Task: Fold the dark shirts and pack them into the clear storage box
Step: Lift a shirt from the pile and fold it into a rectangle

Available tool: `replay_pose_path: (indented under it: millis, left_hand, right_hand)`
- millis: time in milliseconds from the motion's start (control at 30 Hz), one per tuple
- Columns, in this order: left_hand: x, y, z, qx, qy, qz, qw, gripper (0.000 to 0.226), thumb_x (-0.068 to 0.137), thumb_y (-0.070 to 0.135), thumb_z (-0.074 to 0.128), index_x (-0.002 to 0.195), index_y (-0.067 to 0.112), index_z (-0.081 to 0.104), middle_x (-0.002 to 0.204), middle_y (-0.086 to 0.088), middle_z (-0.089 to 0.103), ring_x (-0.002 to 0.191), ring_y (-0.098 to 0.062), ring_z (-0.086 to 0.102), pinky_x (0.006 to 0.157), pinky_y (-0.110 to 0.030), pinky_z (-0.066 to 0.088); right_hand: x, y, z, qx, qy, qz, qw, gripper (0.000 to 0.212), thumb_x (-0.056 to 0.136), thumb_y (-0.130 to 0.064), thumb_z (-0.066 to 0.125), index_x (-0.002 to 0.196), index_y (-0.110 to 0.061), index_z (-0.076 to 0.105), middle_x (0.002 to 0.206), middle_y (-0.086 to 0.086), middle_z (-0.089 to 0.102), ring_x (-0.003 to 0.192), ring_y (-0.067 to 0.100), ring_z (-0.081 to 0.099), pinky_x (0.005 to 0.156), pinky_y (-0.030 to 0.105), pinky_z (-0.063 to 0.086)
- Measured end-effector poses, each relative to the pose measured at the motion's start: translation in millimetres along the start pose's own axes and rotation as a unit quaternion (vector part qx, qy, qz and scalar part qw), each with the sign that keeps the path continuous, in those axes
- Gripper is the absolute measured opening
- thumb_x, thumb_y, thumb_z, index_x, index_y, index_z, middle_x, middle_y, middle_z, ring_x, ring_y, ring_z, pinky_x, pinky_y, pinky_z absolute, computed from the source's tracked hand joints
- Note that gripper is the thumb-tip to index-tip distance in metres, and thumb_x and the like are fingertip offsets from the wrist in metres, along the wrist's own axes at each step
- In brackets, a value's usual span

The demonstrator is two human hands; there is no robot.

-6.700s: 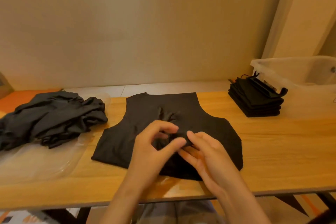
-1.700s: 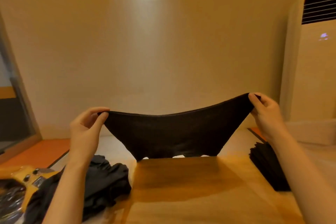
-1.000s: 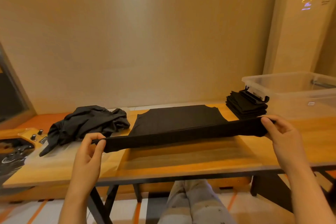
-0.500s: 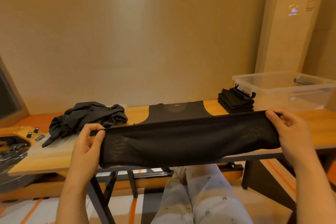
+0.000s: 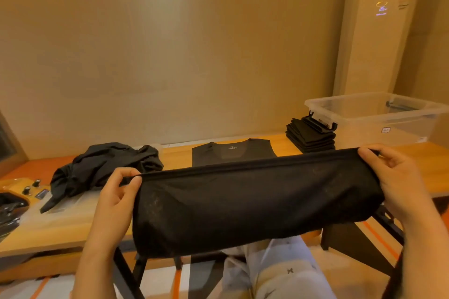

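Wooden counter [image 5: 60,228] against a plain beige wall. At left, a crumpled pile of dark shirts [image 5: 104,167] lies on it. Your left hand [image 5: 116,199] pinches one end of a dark shirt [image 5: 255,204], which is stretched taut in the air before the counter's near edge. Behind the taut edge, a collar section lies flat on the counter. Further right, a folded stack [image 5: 309,138] sits just beside the clear storage box [image 5: 364,126]. Your right hand [image 5: 393,182] grips the shirt's other end; your hands are well apart.
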State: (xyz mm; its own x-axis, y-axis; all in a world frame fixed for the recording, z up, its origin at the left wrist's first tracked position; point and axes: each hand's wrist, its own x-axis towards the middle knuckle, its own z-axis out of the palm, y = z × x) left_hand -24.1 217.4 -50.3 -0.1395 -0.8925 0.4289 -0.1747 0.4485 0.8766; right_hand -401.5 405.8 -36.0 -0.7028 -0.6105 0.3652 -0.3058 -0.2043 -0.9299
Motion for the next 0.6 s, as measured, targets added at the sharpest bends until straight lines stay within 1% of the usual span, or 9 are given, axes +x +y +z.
replay_pose_path:
  millis: [100,133,200,267,333,400,467,533,600]
  left_hand:
    - [24.1,-1.4,9.1,0.023,-0.009,0.015,1.0,0.012,0.098,0.018,0.049,0.094,0.021,0.059,0.088,-0.005,0.063,0.081,-0.017,0.062,0.069,-0.03,0.05]
    - [30.6,-3.0,11.3,0.035,-0.014,0.017,0.999,0.011,0.097,0.016,0.051,0.094,0.019,0.061,0.09,-0.004,0.064,0.085,-0.017,0.062,0.072,-0.031,0.049]
    - [40.3,-8.5,12.7,0.06,-0.018,0.018,0.998,0.01,0.094,0.014,0.057,0.094,0.019,0.066,0.092,0.0,0.067,0.089,-0.014,0.063,0.074,-0.027,0.047]
    - [46.2,-12.3,10.9,0.076,-0.021,0.012,0.997,0.011,0.091,0.013,0.061,0.094,0.02,0.069,0.09,0.002,0.069,0.089,-0.012,0.064,0.074,-0.025,0.047]
    - [54.5,-11.4,9.8,0.081,-0.023,0.007,0.996,0.011,0.089,0.012,0.064,0.093,0.021,0.071,0.089,0.003,0.07,0.088,-0.012,0.064,0.072,-0.025,0.047]
    - [68.1,-8.8,10.4,0.088,-0.014,0.002,0.996,0.011,0.088,0.012,0.065,0.093,0.02,0.072,0.09,0.002,0.071,0.086,-0.012,0.065,0.07,-0.024,0.047]
    - [84.3,-4.8,10.7,0.094,-0.008,0.003,0.996,0.01,0.088,0.013,0.066,0.093,0.02,0.072,0.089,0.002,0.071,0.084,-0.009,0.066,0.068,-0.022,0.049]
    - [102.6,-0.8,9.4,0.109,-0.009,0.012,0.994,0.009,0.087,0.014,0.068,0.091,0.022,0.072,0.087,0.004,0.071,0.079,-0.007,0.065,0.062,-0.02,0.049]
    - [125.0,3.6,9.9,0.132,-0.012,0.018,0.991,0.007,0.087,0.016,0.068,0.09,0.022,0.072,0.086,0.005,0.07,0.078,-0.008,0.064,0.06,-0.021,0.045]
  right_hand:
    - [20.8,7.5,8.8,-0.014,-0.002,0.01,1.0,0.012,0.093,-0.024,0.056,0.089,-0.026,0.068,0.087,-0.005,0.067,0.087,0.01,0.061,0.07,0.027,0.045]
    - [26.4,10.4,11.3,-0.02,-0.007,0.012,1.0,0.011,0.092,-0.024,0.058,0.088,-0.024,0.068,0.084,-0.007,0.068,0.084,0.006,0.061,0.07,0.027,0.045]
    - [35.8,13.7,15.9,-0.034,-0.017,0.01,0.999,0.01,0.089,-0.025,0.061,0.086,-0.022,0.069,0.077,-0.012,0.068,0.074,-0.003,0.061,0.07,0.025,0.044]
    - [43.2,14.0,20.6,-0.052,-0.023,0.015,0.998,0.011,0.092,-0.023,0.059,0.086,-0.021,0.068,0.08,-0.007,0.068,0.071,-0.006,0.061,0.067,0.022,0.043]
    - [53.2,11.7,24.8,-0.072,-0.023,0.018,0.997,0.012,0.094,-0.022,0.058,0.087,-0.022,0.068,0.086,-0.003,0.067,0.076,-0.001,0.06,0.066,0.02,0.043]
    - [65.8,7.8,30.1,-0.087,-0.024,0.018,0.996,0.012,0.094,-0.022,0.058,0.087,-0.023,0.068,0.087,-0.002,0.067,0.079,0.003,0.06,0.066,0.02,0.044]
    - [80.7,1.9,36.6,-0.093,-0.023,0.014,0.995,0.012,0.094,-0.021,0.059,0.087,-0.023,0.068,0.085,-0.003,0.067,0.077,0.003,0.059,0.065,0.021,0.044]
    - [97.6,-5.1,45.0,-0.101,-0.024,0.01,0.995,0.012,0.094,-0.023,0.058,0.086,-0.025,0.067,0.083,-0.006,0.066,0.075,0.003,0.058,0.062,0.022,0.043]
    - [119.8,-10.2,55.7,-0.112,-0.039,0.01,0.993,0.013,0.094,-0.026,0.058,0.084,-0.027,0.066,0.081,-0.005,0.065,0.073,0.006,0.057,0.056,0.026,0.043]
